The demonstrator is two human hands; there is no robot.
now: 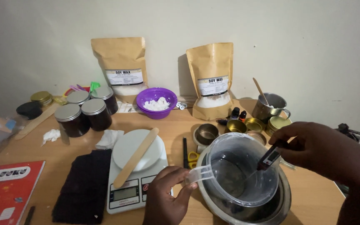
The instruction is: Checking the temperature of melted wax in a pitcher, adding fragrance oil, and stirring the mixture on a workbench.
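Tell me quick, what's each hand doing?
Left hand: closed on the clear jug's handle.
Right hand: closed, holding a probe thermometer in the jug.

Dim warm indoor light from the front, soft shadows on the wall behind the two wax pouches [123, 66], mild glare on the scale [135, 166], corners darker, focus slightly soft.

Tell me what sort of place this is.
Probably a home candle-making table: two brown wax pouches against the wall, a kitchen scale, and a clear jug in a metal pot with a probe thermometer.
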